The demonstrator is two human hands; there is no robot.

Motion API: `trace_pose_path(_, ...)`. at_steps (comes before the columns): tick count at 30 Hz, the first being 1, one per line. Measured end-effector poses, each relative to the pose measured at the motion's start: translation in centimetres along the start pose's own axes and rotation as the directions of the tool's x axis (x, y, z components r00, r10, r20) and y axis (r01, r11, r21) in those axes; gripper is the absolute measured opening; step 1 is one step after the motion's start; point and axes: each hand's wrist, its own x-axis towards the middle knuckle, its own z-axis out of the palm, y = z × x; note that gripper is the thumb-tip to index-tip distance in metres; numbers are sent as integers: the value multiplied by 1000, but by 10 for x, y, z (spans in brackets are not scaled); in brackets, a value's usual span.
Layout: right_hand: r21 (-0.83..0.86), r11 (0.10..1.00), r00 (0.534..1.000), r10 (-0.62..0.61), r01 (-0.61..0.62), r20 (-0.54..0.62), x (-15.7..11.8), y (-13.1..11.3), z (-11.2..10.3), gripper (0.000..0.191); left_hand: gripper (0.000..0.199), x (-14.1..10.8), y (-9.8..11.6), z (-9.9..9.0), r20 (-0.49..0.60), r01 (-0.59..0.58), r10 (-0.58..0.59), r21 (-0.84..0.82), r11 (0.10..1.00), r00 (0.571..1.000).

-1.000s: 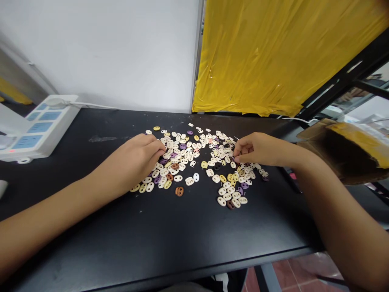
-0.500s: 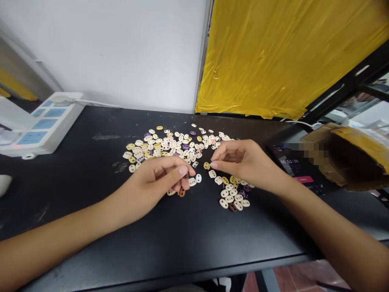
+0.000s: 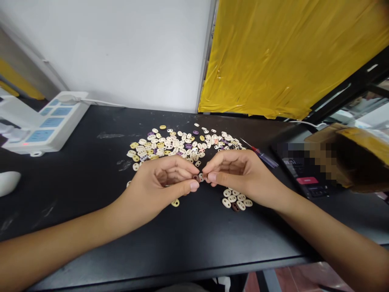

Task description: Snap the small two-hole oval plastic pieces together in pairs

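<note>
My left hand (image 3: 170, 182) pinches a small brown two-holed piece (image 3: 196, 177) between thumb and forefinger. Facing it, my right hand (image 3: 234, 170) grips another brown piece (image 3: 206, 177) at its fingertips. The two pieces are close together above the black table (image 3: 170, 251); whether they touch is too small to tell. Behind my hands spreads a pile of cream, yellow and purple pieces (image 3: 182, 142), partly covered by my fingers. A smaller group of cream pieces (image 3: 232, 198), with a brown piece (image 3: 235, 207), lies below my right hand.
A power strip (image 3: 45, 129) stands at the left, above a white rounded object (image 3: 9, 182). On the right are a screwdriver (image 3: 264, 157), a phone (image 3: 304, 174) and an open cardboard box (image 3: 343, 162). A white wall and yellow sheeting (image 3: 258, 61) rise behind.
My right hand has moved left and down toward my left hand and now holds a brown piece. The screwdriver has come into view. The view has shifted slightly.
</note>
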Motion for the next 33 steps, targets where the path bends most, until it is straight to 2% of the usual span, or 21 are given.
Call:
trace_pose_path(4, 58, 996, 998, -63, 62, 22, 1, 2, 3, 14, 12, 0, -3, 0, 18, -16, 16, -4, 1000, 1000)
trace_pose_path(9, 39, 988, 989, -146, 147, -27, 0, 3, 5, 4, 10, 0, -4, 0, 47, -28, 29, -16, 999, 998)
trace_pose_path(16, -120, 947, 952, -305, 299, -30, -4, 5, 14, 1, 10, 3, -2, -4, 84, 92, -81, -143, 985, 993)
trace_pose_path(18, -201, 895, 911, -412, 399, -27, -4, 7, 14, 2, 11, 2, -2, -4, 90, 127, -114, -164, 978, 989)
trace_pose_path(21, -369, 755, 813, -582, 543, 5, -3, 9, 12, 6, 11, 1, -3, -3, 121, 169, -148, -183, 969, 982)
trace_pose_path(23, -471, 655, 762, -645, 590, 56, -3, 10, 9, 7, 12, 0, -4, -2, 143, 186, -162, -180, 966, 976)
trace_pose_path(25, -540, 580, 732, -673, 609, 102, -2, 9, 7, 7, 13, -1, -5, -1, 141, 192, -168, -179, 965, 976)
trace_pose_path(28, -582, 560, 739, -665, 589, 108, -2, 8, 5, 6, 9, 0, -6, -1, 127, 168, -149, -158, 973, 981)
trace_pose_path(33, -511, 690, 810, -585, 512, 22, -5, 7, 7, 5, 9, -1, -5, -2, 112, 76, -75, -3, 997, 991)
